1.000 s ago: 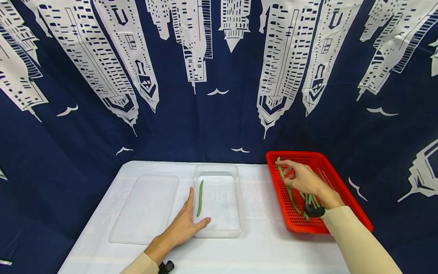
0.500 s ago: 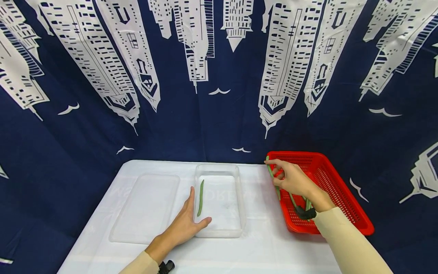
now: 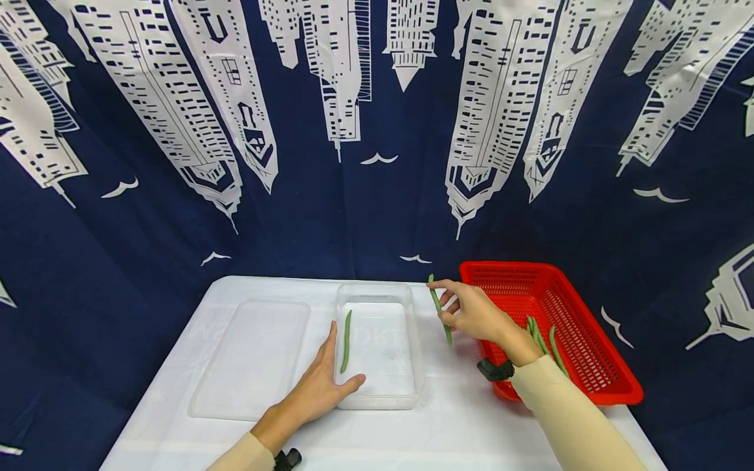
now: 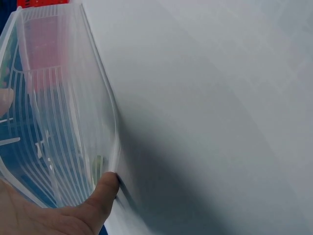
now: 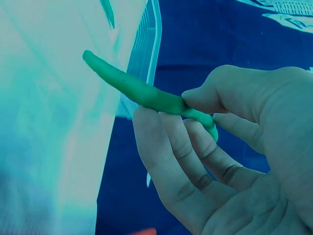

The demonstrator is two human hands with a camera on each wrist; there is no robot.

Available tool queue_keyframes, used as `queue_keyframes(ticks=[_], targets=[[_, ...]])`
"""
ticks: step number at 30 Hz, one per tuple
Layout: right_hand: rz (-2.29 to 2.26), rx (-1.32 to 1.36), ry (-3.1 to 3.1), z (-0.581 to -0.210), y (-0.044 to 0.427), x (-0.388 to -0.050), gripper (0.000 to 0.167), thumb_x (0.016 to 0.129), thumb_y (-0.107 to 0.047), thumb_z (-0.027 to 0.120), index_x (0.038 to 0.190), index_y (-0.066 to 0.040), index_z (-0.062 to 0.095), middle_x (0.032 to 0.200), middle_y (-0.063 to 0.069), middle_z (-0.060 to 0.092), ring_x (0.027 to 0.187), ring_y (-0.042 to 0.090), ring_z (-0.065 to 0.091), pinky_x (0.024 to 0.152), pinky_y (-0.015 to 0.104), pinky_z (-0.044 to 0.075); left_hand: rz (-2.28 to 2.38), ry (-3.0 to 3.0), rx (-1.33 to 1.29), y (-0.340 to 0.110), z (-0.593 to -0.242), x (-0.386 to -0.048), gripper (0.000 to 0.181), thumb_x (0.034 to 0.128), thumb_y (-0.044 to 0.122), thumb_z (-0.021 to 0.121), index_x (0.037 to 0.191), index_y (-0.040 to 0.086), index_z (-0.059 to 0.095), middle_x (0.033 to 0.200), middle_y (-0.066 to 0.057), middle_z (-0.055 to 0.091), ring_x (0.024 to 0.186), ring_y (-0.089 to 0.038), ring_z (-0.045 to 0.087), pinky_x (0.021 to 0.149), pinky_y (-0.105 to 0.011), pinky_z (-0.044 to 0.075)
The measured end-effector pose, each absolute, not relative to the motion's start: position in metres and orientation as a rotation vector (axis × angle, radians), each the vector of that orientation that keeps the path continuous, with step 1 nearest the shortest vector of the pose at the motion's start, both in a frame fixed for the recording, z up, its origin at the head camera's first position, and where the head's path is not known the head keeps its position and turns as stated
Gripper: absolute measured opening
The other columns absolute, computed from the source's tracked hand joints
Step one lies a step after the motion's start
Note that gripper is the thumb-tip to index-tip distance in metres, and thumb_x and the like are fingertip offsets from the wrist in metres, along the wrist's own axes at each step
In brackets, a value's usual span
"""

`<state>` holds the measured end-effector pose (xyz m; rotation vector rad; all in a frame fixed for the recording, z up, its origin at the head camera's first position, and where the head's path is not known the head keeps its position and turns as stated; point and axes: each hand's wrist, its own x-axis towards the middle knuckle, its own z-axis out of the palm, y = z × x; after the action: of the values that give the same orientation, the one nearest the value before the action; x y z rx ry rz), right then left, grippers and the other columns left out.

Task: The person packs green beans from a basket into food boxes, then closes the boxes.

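Note:
My right hand (image 3: pixel 474 315) pinches a green bean (image 3: pixel 436 302) between thumb and fingers, above the table between the clear container and the red basket. In the right wrist view the bean (image 5: pixel 142 92) lies across the fingertips under the thumb. My left hand (image 3: pixel 318 386) rests at the near left side of the clear container (image 3: pixel 385 401), thumb and fingers spread and straight; the left wrist view shows a fingertip (image 4: pixel 108 183) against its wall. One green bean (image 3: pixel 345 340) lies lengthwise inside, along the left side.
The red basket (image 3: pixel 589 340) at the right holds several green beans (image 3: pixel 556 350), partly hidden by the right forearm. A translucent lid (image 3: pixel 250 360) lies flat left of the container. Behind the white table (image 3: pixel 442 432) hangs a dark blue printed cloth (image 3: pixel 353 216).
The right hand has carried its bean leftward out of the basket, past its left rim. More of the basket's beans show. The left hand has stayed in place.

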<state>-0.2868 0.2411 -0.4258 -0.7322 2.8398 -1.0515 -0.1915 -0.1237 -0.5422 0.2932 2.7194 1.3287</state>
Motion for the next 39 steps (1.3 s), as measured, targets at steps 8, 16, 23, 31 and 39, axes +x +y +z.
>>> queue_keyframes(ticks=[8, 16, 23, 31, 39], targets=[[-1.13, -0.762, 2.768, -0.433, 0.215, -0.288, 0.062, 0.099, 0.006, 0.078, 0.159, -0.007, 0.068, 0.115, 0.018, 0.076, 0.087, 0.016, 0.081, 0.066, 0.027, 0.069, 1.31, 2.733, 0.291, -0.123, -0.542, -0.191, 0.129, 0.103, 0.052, 0.087, 0.19, 0.019, -0.002, 0.194, -0.025, 0.022, 0.176, -0.051, 0.033, 0.139, -0.073, 0.035], [-1.216, -0.694, 2.697, -0.438, 0.192, -0.288, 0.063, 0.101, 0.006, 0.08, 0.16, -0.008, 0.067, 0.118, 0.02, 0.074, 0.089, 0.018, 0.081, 0.071, 0.036, 0.073, 1.32, 2.717, 0.293, -0.121, -0.541, -0.192, 0.128, 0.1039, 0.052, 0.085, 0.19, 0.022, -0.005, 0.195, -0.022, 0.019, 0.178, -0.049, 0.03, 0.14, -0.072, 0.033], [-1.254, -0.73, 2.652, -0.444, 0.169, -0.292, 0.063, 0.101, 0.006, 0.082, 0.16, -0.008, 0.067, 0.116, 0.018, 0.074, 0.088, 0.017, 0.082, 0.07, 0.034, 0.072, 1.308, 2.741, 0.283, -0.123, -0.544, -0.191, 0.129, 0.1033, 0.051, 0.086, 0.19, 0.023, -0.005, 0.194, -0.024, 0.023, 0.176, -0.05, 0.036, 0.138, -0.072, 0.037], [-1.279, -0.726, 2.587, -0.45, 0.146, -0.299, 0.062, 0.101, 0.005, 0.081, 0.16, -0.009, 0.068, 0.117, 0.019, 0.075, 0.086, 0.017, 0.086, 0.074, 0.049, 0.074, 1.312, 2.734, 0.294, -0.124, -0.545, -0.192, 0.127, 0.1044, 0.052, 0.085, 0.19, 0.02, -0.004, 0.194, -0.025, 0.023, 0.175, -0.051, 0.036, 0.138, -0.072, 0.037], [-1.25, -0.728, 2.545, -0.458, 0.127, -0.304, 0.062, 0.102, 0.003, 0.082, 0.161, -0.009, 0.067, 0.118, 0.017, 0.076, 0.083, 0.017, 0.086, 0.078, 0.05, 0.074, 1.326, 2.719, 0.288, -0.125, -0.544, -0.191, 0.127, 0.1047, 0.052, 0.085, 0.19, 0.021, -0.005, 0.194, -0.024, 0.022, 0.176, -0.05, 0.034, 0.138, -0.073, 0.036]])
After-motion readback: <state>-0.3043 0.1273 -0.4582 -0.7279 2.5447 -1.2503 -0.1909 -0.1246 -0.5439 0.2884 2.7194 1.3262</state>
